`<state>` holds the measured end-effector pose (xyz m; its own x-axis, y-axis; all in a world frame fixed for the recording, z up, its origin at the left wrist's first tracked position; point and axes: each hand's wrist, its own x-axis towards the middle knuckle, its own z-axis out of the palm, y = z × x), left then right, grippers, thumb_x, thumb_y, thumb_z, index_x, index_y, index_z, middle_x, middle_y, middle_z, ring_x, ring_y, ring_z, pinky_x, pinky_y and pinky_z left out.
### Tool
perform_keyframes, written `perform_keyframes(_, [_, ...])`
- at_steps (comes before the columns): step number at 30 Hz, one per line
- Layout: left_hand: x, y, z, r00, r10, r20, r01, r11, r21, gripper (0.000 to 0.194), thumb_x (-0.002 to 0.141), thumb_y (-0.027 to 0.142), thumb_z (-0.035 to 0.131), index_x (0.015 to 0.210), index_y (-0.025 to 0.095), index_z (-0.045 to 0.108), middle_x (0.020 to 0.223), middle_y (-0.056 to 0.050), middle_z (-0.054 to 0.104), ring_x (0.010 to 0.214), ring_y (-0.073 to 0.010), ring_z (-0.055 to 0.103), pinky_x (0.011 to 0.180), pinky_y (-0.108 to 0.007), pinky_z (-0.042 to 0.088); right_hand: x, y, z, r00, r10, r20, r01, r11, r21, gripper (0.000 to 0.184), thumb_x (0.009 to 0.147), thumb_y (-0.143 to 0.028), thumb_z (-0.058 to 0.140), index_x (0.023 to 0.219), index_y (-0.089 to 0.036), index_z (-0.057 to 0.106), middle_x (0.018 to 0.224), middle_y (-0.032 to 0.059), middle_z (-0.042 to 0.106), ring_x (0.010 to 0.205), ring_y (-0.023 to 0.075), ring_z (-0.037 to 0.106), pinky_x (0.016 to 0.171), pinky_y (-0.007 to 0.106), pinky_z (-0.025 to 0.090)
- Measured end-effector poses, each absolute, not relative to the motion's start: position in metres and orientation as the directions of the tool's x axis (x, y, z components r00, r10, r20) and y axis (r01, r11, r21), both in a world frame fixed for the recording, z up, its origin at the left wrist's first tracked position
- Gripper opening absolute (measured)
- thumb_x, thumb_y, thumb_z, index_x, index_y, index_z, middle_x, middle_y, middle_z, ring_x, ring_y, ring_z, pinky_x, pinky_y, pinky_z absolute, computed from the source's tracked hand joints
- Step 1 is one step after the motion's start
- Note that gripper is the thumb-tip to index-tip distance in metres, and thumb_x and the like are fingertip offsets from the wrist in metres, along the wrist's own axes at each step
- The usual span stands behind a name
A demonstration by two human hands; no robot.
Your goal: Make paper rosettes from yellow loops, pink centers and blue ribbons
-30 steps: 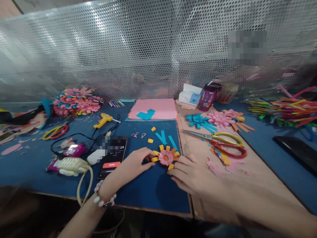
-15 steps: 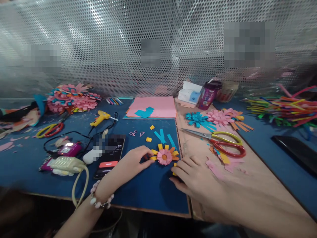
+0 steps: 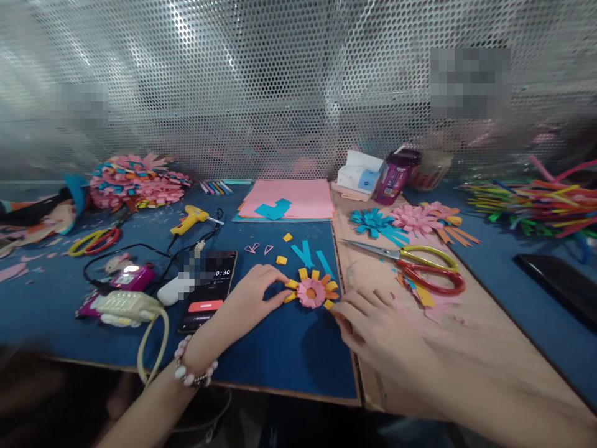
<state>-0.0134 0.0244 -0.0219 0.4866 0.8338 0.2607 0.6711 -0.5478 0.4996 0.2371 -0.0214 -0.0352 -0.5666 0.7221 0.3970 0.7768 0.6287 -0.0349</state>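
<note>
A small paper flower (image 3: 311, 291) with a pink centre and yellow and orange petals lies on the blue mat (image 3: 280, 348). My left hand (image 3: 247, 298) rests on the mat at its left side, fingertips pinching a yellow petal. My right hand (image 3: 377, 326) lies at its lower right, fingers curled, fingertips touching a yellow petal. Loose yellow and blue paper bits (image 3: 303, 252) lie just behind the flower.
Red-and-yellow scissors (image 3: 420, 267) lie on brown board at the right, near blue and pink paper flowers (image 3: 405, 221). A phone (image 3: 208, 289), a glue gun (image 3: 193, 218), cables, pink paper sheets (image 3: 289, 200), a flower pile (image 3: 137, 180) and coloured strips (image 3: 536, 202) surround the mat. Perforated metal screen behind.
My right hand has shifted a little up and toward the flower's lower right petal. My left hand stays at the flower's left side. The phone timer has advanced.
</note>
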Motion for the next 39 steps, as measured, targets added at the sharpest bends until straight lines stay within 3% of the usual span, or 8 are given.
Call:
perform_keyframes(15, [-0.019, 0.024, -0.029, 0.52, 0.818, 0.248, 0.65, -0.567, 0.507, 0.015, 0.087, 0.035, 0.058, 0.094, 0.021, 0.058, 0.103, -0.003, 0.06, 0.1, -0.0193, 0.052, 0.091, -0.037, 0.042, 0.233, -0.018, -0.036, -0.606, 0.702, 0.373, 0.771, 0.635, 0.057, 0.01, 0.084, -0.014, 0.055, 0.088, -0.02, 0.062, 0.086, 0.0041, 0.065, 0.083, 0.0213, 0.054, 0.072, 0.036, 0.03])
perform_keyframes(22, [-0.02, 0.024, -0.031, 0.533, 0.812, 0.238, 0.65, -0.573, 0.499, 0.016, 0.087, 0.035, 0.057, 0.095, 0.021, 0.057, 0.103, -0.004, 0.059, 0.1, -0.0198, 0.051, 0.09, -0.037, 0.042, 0.232, -0.017, -0.04, -0.596, 0.694, 0.404, 0.777, 0.625, 0.073, 0.011, 0.085, -0.014, 0.055, 0.089, -0.02, 0.063, 0.086, 0.0034, 0.066, 0.081, 0.0208, 0.054, 0.07, 0.036, 0.029])
perform_keyframes(26, [-0.019, 0.021, -0.029, 0.515, 0.826, 0.228, 0.661, -0.552, 0.507, 0.017, 0.087, 0.035, 0.058, 0.094, 0.02, 0.057, 0.101, -0.003, 0.06, 0.099, -0.0194, 0.051, 0.088, -0.036, 0.042, 0.238, -0.018, -0.036, -0.572, 0.672, 0.471, 0.776, 0.63, 0.043, 0.008, 0.086, -0.022, 0.057, 0.093, -0.021, 0.063, 0.087, 0.0019, 0.067, 0.08, 0.0205, 0.055, 0.07, 0.035, 0.029])
perform_keyframes(32, [-0.019, 0.02, -0.026, 0.519, 0.833, 0.194, 0.674, -0.538, 0.506, 0.017, 0.086, 0.034, 0.061, 0.094, 0.02, 0.057, 0.102, -0.003, 0.059, 0.099, -0.019, 0.05, 0.088, -0.035, 0.042, 0.244, -0.021, -0.033, -0.515, 0.693, 0.504, 0.826, 0.559, 0.074, 0.015, 0.083, -0.033, 0.062, 0.079, -0.019, 0.063, 0.076, 0.0036, 0.064, 0.074, 0.0214, 0.053, 0.068, 0.034, 0.028])
perform_keyframes(39, [-0.017, 0.018, -0.025, 0.509, 0.847, 0.151, 0.699, -0.509, 0.502, 0.012, 0.086, 0.03, 0.061, 0.09, 0.019, 0.058, 0.098, -0.002, 0.059, 0.097, -0.0191, 0.05, 0.087, -0.035, 0.042, 0.242, -0.019, -0.037, -0.496, 0.69, 0.527, 0.83, 0.554, 0.056, 0.015, 0.082, -0.03, 0.064, 0.071, -0.02, 0.061, 0.072, 0.0011, 0.064, 0.07, 0.0198, 0.052, 0.066, 0.033, 0.027])
